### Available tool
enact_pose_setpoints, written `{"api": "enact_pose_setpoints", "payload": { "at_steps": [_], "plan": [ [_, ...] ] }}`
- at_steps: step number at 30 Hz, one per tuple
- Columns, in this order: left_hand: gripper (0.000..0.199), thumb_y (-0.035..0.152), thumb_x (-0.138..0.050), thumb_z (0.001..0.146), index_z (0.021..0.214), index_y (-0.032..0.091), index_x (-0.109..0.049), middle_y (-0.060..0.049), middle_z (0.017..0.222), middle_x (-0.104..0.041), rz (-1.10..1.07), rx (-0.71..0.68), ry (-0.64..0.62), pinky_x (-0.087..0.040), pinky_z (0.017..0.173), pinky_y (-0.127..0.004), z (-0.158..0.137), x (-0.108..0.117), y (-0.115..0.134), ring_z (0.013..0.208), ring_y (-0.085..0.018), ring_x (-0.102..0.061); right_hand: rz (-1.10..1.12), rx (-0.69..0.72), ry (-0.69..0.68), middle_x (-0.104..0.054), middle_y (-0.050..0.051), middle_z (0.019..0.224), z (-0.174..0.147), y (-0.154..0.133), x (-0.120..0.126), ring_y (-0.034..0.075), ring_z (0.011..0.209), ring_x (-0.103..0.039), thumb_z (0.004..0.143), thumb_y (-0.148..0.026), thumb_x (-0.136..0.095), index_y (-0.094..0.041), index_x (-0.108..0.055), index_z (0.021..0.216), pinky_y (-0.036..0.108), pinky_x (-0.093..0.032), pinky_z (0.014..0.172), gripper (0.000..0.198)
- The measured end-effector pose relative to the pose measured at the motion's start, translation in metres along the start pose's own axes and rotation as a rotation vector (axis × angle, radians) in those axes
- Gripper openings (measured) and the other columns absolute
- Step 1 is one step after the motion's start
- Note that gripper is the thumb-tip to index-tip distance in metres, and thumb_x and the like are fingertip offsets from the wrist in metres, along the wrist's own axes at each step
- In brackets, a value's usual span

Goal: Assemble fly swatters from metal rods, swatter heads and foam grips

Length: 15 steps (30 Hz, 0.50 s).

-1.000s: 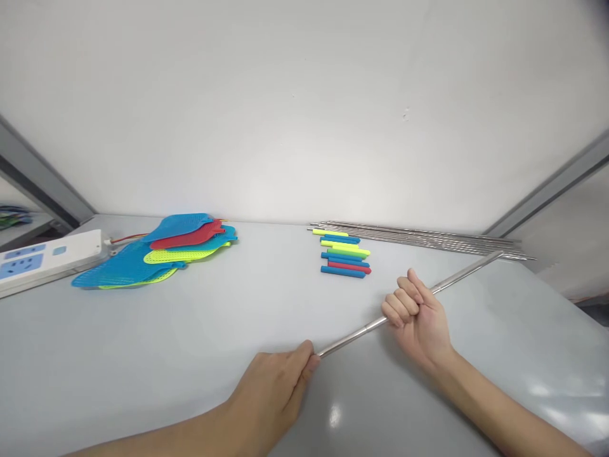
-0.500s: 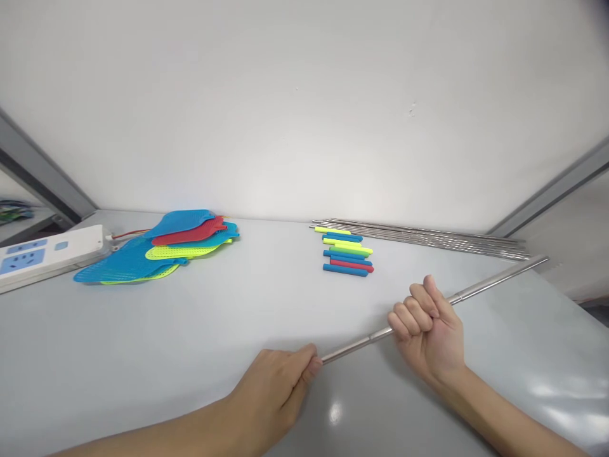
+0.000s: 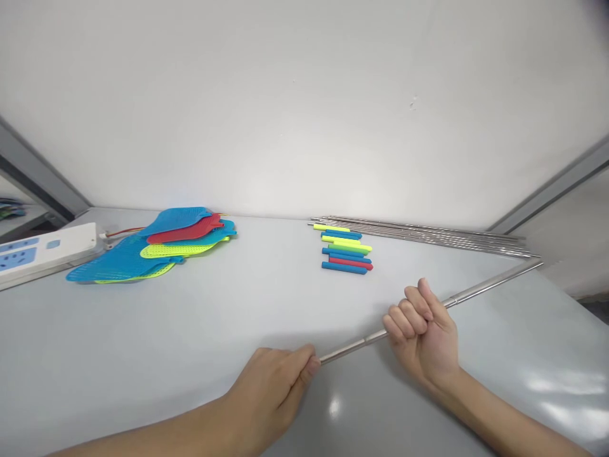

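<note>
A shiny telescopic metal rod [image 3: 492,283] slants up to the right above the grey table. Its lower left end sits in my left hand [image 3: 278,384], pinched between thumb and fingers, which hide the tip. My right hand [image 3: 425,333] is wrapped round the middle of the rod, palm up, and the far end sticks out beyond it. Stepped joints show on the rod on both sides of my right hand. Behind the hands lie several short plastic handle tubes [image 3: 345,267] in blue, red, green and yellow.
Several thin metal rods [image 3: 428,233] lie along the wall at the back right. At the left, fly swatter heads [image 3: 178,220] in blue, red and yellow are piled up beside a white power strip [image 3: 71,244]. Grey frame posts [image 3: 42,168] stand at the sides.
The view has shifted slightly. My right hand and the rod sit a little further left in the picture; both hands keep the same hold.
</note>
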<state>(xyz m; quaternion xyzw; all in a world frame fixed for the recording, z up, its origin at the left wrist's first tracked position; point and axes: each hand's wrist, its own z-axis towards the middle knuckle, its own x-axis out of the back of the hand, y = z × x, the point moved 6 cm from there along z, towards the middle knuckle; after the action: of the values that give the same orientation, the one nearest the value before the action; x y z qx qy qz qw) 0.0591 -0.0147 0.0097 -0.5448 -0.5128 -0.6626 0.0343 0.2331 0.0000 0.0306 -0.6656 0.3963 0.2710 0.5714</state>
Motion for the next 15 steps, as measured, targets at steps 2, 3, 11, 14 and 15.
{"api": "enact_pose_setpoints", "payload": {
  "at_steps": [2, 3, 11, 14, 15],
  "plan": [
    [0.032, 0.034, -0.017, 0.088, 0.06, 0.019, -0.021, 0.006, 0.044, -0.021, -0.005, 0.01, -0.003, -0.015, 0.042, -0.024, 0.0002, 0.0006, 0.0004, 0.038, -0.01, -0.018, 0.0, -0.002, -0.001, -0.003, -0.007, 0.039, -0.0005, 0.0003, -0.0004, 0.008, 0.036, -0.006, 0.08, -0.036, -0.041, -0.018, -0.016, 0.048, 0.021, -0.016, 0.033, 0.045],
    [0.032, 0.034, -0.017, 0.088, 0.06, 0.019, -0.022, 0.006, 0.044, -0.021, -0.009, 0.013, -0.001, -0.016, 0.042, -0.024, 0.0005, 0.0013, 0.0008, 0.038, -0.01, -0.019, -0.004, -0.003, -0.002, -0.003, -0.007, 0.039, -0.0004, 0.0, -0.0007, 0.008, 0.036, -0.006, 0.08, -0.036, -0.041, -0.018, -0.016, 0.048, 0.021, -0.016, 0.033, 0.045],
    [0.034, 0.036, -0.016, 0.087, 0.059, 0.019, -0.024, 0.006, 0.046, -0.023, -0.069, 0.063, -0.003, -0.018, 0.042, -0.022, 0.0044, 0.0039, 0.002, 0.041, -0.009, -0.023, -0.097, -0.051, -0.064, -0.006, -0.007, 0.043, 0.0068, -0.0064, -0.0056, 0.008, 0.038, -0.011, 0.08, -0.033, -0.043, -0.018, -0.019, 0.05, 0.02, -0.023, 0.035, 0.041],
    [0.035, 0.038, -0.017, 0.087, 0.058, 0.019, -0.023, 0.006, 0.047, -0.021, -0.128, 0.084, 0.001, -0.019, 0.041, -0.021, 0.004, 0.0068, 0.0024, 0.041, -0.009, -0.02, -0.1, -0.065, -0.095, -0.006, -0.007, 0.043, 0.0077, -0.008, -0.007, 0.007, 0.038, -0.013, 0.08, -0.032, -0.044, -0.018, -0.019, 0.05, 0.02, -0.025, 0.036, 0.041],
    [0.036, 0.039, -0.018, 0.087, 0.058, 0.018, -0.022, 0.006, 0.047, -0.021, -0.152, 0.088, -0.009, -0.019, 0.041, -0.021, 0.0041, 0.0087, 0.0027, 0.042, -0.008, -0.02, -0.093, -0.072, -0.109, -0.007, -0.007, 0.042, 0.0078, -0.0081, -0.0075, 0.007, 0.038, -0.014, 0.08, -0.032, -0.043, -0.018, -0.02, 0.05, 0.02, -0.026, 0.037, 0.041]
  ]
}}
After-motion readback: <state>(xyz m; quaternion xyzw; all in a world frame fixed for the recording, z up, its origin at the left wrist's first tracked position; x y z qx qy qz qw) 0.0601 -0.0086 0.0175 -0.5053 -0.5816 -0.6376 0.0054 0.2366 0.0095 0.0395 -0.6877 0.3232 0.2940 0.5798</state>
